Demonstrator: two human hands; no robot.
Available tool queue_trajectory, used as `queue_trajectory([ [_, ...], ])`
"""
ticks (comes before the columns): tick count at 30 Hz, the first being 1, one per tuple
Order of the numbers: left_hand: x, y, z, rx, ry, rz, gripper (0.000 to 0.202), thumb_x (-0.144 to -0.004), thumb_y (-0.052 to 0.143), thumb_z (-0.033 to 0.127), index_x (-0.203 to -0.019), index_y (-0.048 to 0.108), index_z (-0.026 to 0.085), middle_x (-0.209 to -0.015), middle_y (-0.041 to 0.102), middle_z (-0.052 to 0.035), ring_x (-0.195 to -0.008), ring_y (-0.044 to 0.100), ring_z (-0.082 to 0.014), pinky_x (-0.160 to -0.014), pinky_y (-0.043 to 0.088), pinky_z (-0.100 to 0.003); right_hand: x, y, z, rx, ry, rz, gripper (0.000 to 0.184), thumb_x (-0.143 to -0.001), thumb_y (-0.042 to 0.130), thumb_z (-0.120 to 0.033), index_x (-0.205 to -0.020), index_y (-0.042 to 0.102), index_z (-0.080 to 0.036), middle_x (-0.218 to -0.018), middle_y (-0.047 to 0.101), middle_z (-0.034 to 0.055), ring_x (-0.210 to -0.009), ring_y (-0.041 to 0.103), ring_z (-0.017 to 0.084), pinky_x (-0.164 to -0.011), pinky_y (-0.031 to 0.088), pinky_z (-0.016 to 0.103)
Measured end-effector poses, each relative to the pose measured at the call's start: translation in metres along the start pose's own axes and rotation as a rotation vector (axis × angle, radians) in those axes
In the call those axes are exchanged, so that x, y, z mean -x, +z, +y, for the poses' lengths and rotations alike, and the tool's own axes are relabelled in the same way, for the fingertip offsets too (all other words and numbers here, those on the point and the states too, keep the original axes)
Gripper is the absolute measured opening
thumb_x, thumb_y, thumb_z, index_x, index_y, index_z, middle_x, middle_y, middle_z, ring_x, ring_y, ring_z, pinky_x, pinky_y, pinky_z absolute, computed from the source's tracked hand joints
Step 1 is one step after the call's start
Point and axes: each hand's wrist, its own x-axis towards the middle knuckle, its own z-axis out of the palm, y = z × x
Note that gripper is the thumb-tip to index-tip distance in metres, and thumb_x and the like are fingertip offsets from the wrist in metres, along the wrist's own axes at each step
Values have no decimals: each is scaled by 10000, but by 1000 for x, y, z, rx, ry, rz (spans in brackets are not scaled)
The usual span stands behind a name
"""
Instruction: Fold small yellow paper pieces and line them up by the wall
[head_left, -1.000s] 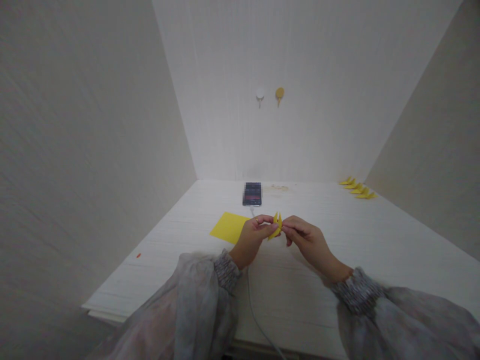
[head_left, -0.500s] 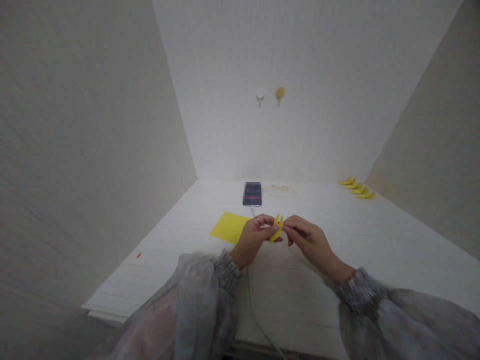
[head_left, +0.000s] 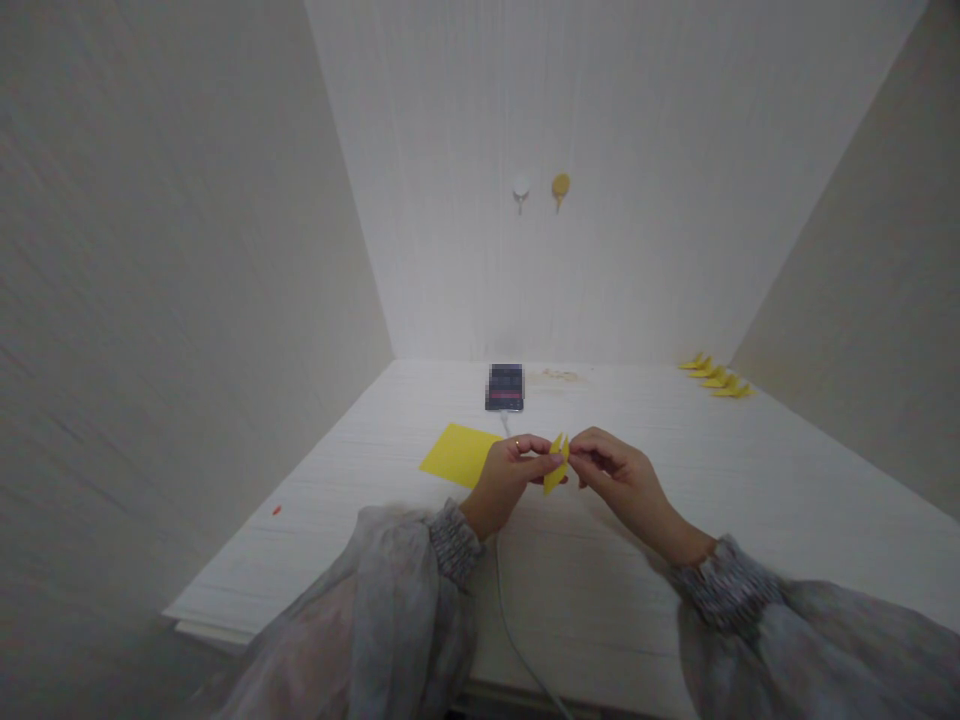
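A flat yellow sheet [head_left: 459,453] lies on the desk [head_left: 750,480], just left of the phone [head_left: 505,387] and nearer to the person. In front of the phone, the left hand [head_left: 508,478] has thumb and fingers closed on the left side of a small folded yellow piece [head_left: 556,463], held above the desk. The right hand [head_left: 619,478] pinches its upper tip, fingers closed. Far right of the phone sits a row of similar folded pieces [head_left: 716,376]. This looks like mid-fold work, pressing a crease. A further fold would call for a steady left pinch while the right fingers work the tip.
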Motion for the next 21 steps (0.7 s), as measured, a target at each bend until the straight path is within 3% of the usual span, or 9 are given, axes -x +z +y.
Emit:
queue_trajectory([
  [4,2,0,1,-35,-9,-20,257,-558,674,301,-706,591,107,-599,604,-22,-541,558,-110,-541,421,-226,0,0,-2,-72,12,3,132,-749,518,-249,-867,554,-202,-749,527,21,-543,491,101,-472,449,237],
  [12,2,-1,-1,-65,-13,-77,265,-567,666,324,-703,576,115,-569,594,-15,-522,558,-114,-536,434,-239,-1,-2,-7,-99,66,14,135,-756,516,-274,-850,567,-193,-646,508,-5,-502,486,91,-462,441,228],
  [21,0,0,-2,-68,59,81,258,-524,694,315,-625,557,120,-562,607,-5,-512,548,-99,-531,434,-226,-1,3,-9,-150,113,44,160,-734,544,-321,-828,562,-193,-648,512,-4,-502,478,95,-452,444,228],
])
